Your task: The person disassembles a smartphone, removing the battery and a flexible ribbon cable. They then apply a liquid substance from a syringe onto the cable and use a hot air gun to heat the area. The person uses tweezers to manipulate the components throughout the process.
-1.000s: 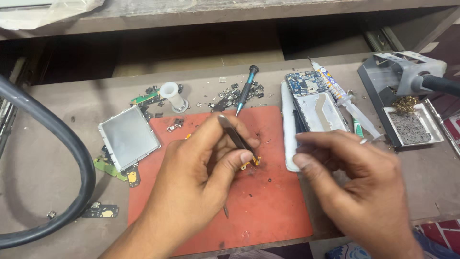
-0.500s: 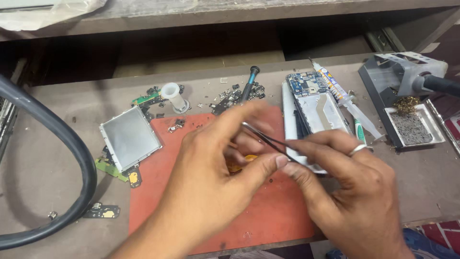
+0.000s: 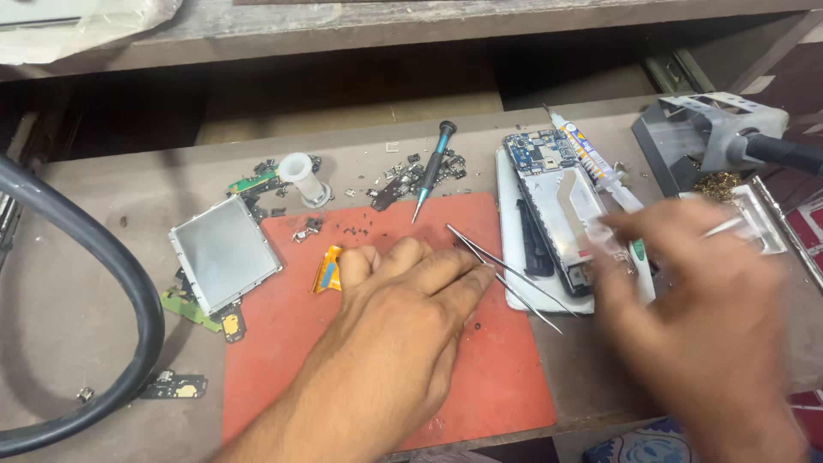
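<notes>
Tweezers (image 3: 506,279) lie loose on the red mat (image 3: 514,377), at 3 o'clock of the left hand (image 3: 403,317), which pinches an orange flex cable (image 3: 328,268). Right hand (image 3: 694,291), blurred, grip indeterminable, hovers over the disassembled phone (image 3: 557,206); reassembly appears unfinished.

We see thin metal tweezers (image 3: 506,276) lying slanted across the red mat's (image 3: 480,377) right edge, and a small orange flex strip (image 3: 327,268) on its upper left.
</notes>
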